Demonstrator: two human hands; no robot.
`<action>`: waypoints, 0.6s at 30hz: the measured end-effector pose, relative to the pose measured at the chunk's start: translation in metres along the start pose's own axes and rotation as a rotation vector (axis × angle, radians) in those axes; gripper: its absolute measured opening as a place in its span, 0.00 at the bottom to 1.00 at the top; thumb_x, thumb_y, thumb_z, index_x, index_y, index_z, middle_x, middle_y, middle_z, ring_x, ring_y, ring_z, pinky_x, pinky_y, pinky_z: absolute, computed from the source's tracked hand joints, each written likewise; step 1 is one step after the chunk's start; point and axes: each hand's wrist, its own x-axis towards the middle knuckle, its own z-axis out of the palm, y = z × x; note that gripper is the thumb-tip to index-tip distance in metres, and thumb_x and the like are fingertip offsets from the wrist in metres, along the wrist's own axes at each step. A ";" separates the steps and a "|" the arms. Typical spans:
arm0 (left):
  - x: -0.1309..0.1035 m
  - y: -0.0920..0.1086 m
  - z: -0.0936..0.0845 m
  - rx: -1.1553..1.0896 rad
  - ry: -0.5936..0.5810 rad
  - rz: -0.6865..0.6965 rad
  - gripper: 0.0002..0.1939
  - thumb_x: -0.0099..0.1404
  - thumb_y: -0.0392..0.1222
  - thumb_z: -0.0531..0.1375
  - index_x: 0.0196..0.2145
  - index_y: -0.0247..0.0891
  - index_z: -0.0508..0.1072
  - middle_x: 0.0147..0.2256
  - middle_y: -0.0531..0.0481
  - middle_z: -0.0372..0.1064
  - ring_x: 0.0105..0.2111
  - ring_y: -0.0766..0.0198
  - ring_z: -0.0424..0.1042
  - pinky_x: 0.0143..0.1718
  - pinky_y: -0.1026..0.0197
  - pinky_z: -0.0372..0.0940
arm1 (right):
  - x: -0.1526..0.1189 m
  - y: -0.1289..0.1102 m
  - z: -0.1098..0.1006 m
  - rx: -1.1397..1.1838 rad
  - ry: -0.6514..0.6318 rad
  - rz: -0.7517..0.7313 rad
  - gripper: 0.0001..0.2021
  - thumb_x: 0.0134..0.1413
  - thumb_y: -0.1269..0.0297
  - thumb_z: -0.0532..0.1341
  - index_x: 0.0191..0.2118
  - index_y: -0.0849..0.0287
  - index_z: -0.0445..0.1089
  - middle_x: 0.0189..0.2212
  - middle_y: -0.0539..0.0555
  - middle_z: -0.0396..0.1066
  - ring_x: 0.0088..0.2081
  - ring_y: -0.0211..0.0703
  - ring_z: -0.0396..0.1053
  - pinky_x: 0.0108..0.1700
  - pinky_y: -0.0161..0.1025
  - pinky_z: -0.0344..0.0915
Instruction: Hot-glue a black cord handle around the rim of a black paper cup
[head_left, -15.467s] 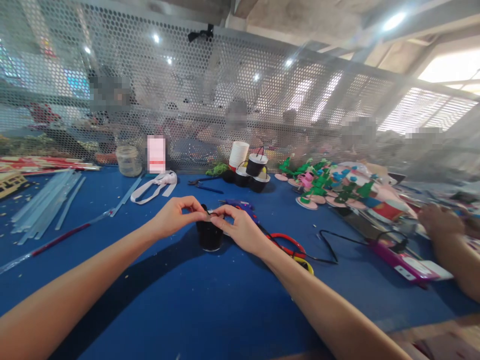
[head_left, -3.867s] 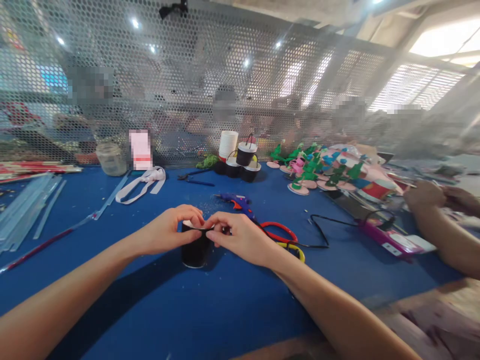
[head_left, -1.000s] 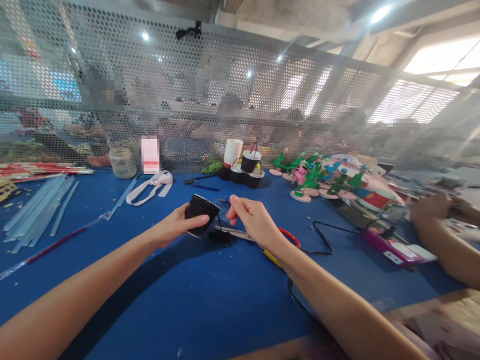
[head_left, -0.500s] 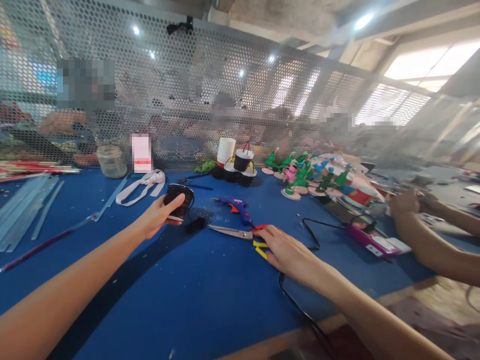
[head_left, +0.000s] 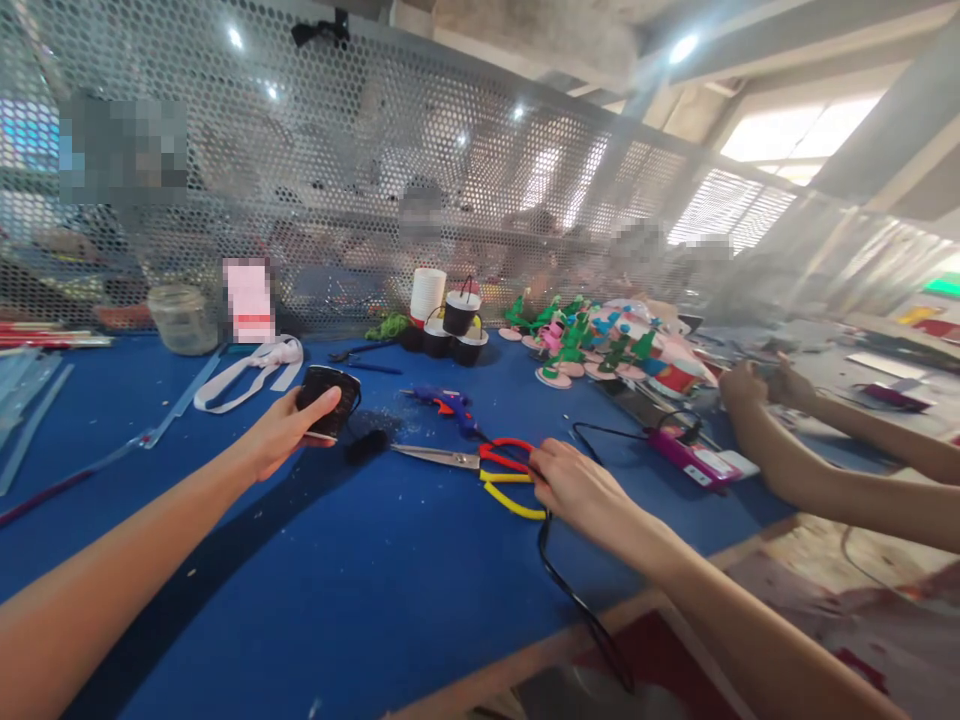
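My left hand grips a small cup wrapped in black, tilted, with a dark loop handle at its side. My right hand is low over the table with its fingers curled, at the handle end of the scissors. Those have red and yellow grips, and their blades point left. A black cord comes out from beneath this hand; what the fingers hold is hidden. Beyond the scissors lies a blue glue gun. A black fuzzy piece rests between cup and blades.
Small black buckets and a stack of white cups stand by the mesh screen. Several green figures are right of them. A purple power strip lies near another person's arms. White ribbon lies left.
My right hand has slid right off the scissors' grips, baring more of them. My left hand still holds the black cup. The whole view has shifted, moving the scene left.
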 end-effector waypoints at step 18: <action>0.000 -0.005 0.000 0.043 -0.034 0.037 0.22 0.49 0.52 0.60 0.38 0.34 0.66 0.33 0.46 0.66 0.30 0.64 0.67 0.27 0.63 0.65 | 0.006 0.010 -0.003 0.049 -0.153 -0.044 0.17 0.43 0.80 0.53 0.41 0.65 0.66 0.38 0.60 0.66 0.34 0.42 0.68 0.35 0.33 0.60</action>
